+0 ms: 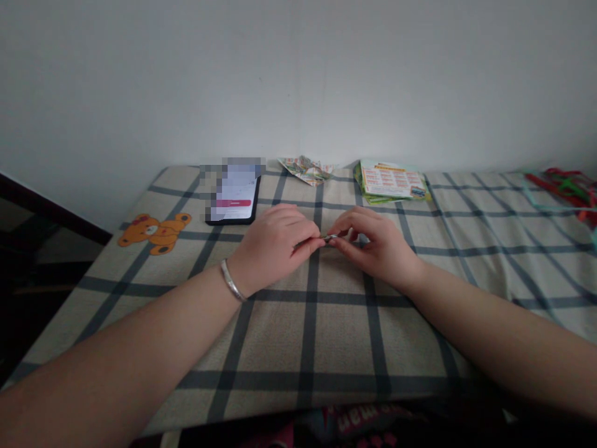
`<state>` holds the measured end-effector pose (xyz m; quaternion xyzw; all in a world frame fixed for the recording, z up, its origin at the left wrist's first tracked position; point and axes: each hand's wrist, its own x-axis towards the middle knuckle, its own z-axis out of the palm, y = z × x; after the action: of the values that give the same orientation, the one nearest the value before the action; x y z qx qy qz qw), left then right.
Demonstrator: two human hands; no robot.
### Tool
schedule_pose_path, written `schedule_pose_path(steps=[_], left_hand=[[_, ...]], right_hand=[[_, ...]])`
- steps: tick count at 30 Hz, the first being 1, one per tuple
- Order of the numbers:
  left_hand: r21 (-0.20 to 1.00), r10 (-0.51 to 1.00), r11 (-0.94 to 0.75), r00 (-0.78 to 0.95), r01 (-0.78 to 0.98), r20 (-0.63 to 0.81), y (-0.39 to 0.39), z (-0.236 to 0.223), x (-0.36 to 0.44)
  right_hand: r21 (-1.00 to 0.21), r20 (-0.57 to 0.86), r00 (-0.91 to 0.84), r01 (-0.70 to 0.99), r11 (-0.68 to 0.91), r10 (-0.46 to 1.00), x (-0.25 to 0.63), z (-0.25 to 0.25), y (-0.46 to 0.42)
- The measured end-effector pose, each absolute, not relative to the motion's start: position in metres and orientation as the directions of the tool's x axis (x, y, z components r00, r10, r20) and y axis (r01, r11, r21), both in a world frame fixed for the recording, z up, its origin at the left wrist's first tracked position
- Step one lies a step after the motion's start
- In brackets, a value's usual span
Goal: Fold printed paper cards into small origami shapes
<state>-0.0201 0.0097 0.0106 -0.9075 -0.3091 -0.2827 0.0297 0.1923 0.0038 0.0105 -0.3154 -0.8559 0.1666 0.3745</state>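
Note:
My left hand (280, 239), with a silver bangle at the wrist, pinches one end of a small, thin strip (330, 238) between thumb and fingertips. From the other side my right hand (373, 242) pinches the same strip, so the two hands nearly meet just above the checked cloth. Pale and dark edges show on the strip; it looks like folded paper, but most of it is hidden by my fingers. Beyond the hands lies a creased, folded piece of printed paper (308, 170). To its right is a stack of printed sheets (394, 182).
A phone (236, 193) with its screen lit lies behind my left hand. An orange bear figure (153, 233) is on the tablecloth (345, 336) at the left. Red and green items (566, 186) lie at the far right. A white wall (298, 81) bounds the table's back.

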Motion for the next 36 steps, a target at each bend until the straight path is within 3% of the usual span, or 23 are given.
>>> schedule_pose_path(steps=[6, 19, 29, 36], left_hand=[[0.128, 0.537, -0.799, 0.603, 0.587, 0.590, 0.0053, 0.0118, -0.0173], [0.326, 0.626, -0.773, 0.568, 0.545, 0.534, 0.0049, 0.0103, -0.0150], [0.369, 0.656, -0.752, 0.564, 0.547, 0.501, 0.0037, 0.0093, -0.0123], [0.374, 0.692, -0.717, 0.536, 0.588, 0.485, 0.0018, 0.0109, -0.0112]], right_hand=[[-0.523, 0.522, -0.516, 0.436, 0.732, 0.680, 0.1928, 0.0074, 0.0051], [-0.475, 0.449, -0.544, 0.526, 0.705, 0.709, 0.1917, 0.0069, -0.0004], [-0.436, 0.450, -0.586, 0.515, 0.738, 0.674, 0.1891, 0.0105, -0.0016], [-0.481, 0.443, -0.568, 0.502, 0.719, 0.694, 0.1905, 0.0107, -0.0013]])
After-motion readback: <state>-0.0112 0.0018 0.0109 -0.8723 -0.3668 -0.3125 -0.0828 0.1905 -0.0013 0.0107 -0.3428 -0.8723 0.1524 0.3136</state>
